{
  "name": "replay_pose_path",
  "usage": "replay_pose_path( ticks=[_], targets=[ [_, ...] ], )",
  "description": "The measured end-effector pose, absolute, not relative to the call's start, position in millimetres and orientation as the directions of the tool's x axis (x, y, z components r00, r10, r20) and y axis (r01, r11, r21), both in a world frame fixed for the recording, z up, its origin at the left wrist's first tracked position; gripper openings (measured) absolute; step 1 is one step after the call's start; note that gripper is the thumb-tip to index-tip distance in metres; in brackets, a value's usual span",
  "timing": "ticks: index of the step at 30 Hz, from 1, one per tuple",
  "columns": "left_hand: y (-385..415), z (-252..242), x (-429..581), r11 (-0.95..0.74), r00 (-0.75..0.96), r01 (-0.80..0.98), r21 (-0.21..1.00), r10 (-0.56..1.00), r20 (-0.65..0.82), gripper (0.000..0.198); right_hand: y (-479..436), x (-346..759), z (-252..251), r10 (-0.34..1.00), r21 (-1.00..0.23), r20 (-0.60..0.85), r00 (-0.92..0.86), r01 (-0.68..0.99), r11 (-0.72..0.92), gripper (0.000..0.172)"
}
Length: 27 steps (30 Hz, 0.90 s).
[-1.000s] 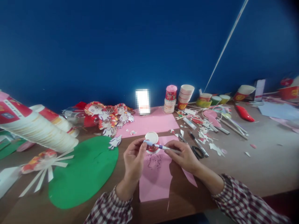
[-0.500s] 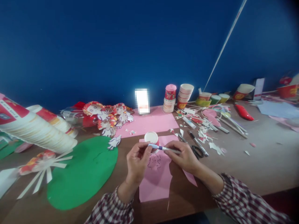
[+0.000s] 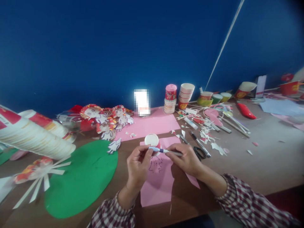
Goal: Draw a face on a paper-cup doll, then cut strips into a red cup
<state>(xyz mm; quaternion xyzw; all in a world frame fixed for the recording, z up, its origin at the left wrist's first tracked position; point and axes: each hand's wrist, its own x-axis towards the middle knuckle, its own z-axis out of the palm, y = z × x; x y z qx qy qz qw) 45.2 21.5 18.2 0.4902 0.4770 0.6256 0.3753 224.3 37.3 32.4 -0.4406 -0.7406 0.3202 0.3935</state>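
My left hand and my right hand both grip one pen held level above a pink paper sheet that bears a dark line drawing. The left fingers pinch the pen's blue end. The right fingers close round its other end. Just behind the pen stands a small paper cup, red outside and white inside.
A green paper oval lies at the left, beside a lying stack of paper cups. Paper doll figures sit behind on the table. Black scissors, pens, paper scraps and upright cup stacks lie right.
The left hand has slid slightly along the pen's blue end. The view has shifted a little, so the table items sit further left and lower.
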Motion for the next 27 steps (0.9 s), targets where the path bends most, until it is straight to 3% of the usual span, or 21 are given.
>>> replay_pose_path(
  ticks=[13, 17, 20, 23, 25, 27],
  targets=[
    [24, 20, 44, -0.239, -0.251, 0.046, 0.970, 0.937, 0.243, 0.019, 43, 224, 32, 0.919, -0.953, 0.078, -0.386, 0.241, 0.182, 0.024],
    [24, 16, 40, -0.219, -0.290, 0.125, 0.968, 0.925, 0.247, 0.019, 48, 228, 36, 0.898, -0.922, 0.115, -0.425, 0.289, 0.256, 0.020],
    [25, 13, 33, -0.251, -0.438, 0.182, 0.951, 0.845, 0.306, 0.022, 54, 238, 40, 0.873, -0.854, 0.153, -0.462, 0.383, 0.353, 0.013],
    [25, 12, 27, -0.326, -0.507, 0.258, 0.910, 0.756, 0.414, 0.023, 59, 247, 41, 0.907, -0.899, 0.197, -0.372, 0.300, 0.318, 0.012],
    [24, 10, 29, -0.395, -0.409, 0.317, 0.862, 0.763, 0.500, 0.023, 60, 247, 40, 0.940, -0.954, 0.212, -0.267, 0.151, 0.259, 0.018],
    [21, 7, 34, -0.511, -0.196, 0.407, 0.757, 0.760, 0.619, 0.022, 59, 244, 37, 0.950, -0.977, 0.187, -0.250, 0.055, 0.207, 0.028]
  ],
)
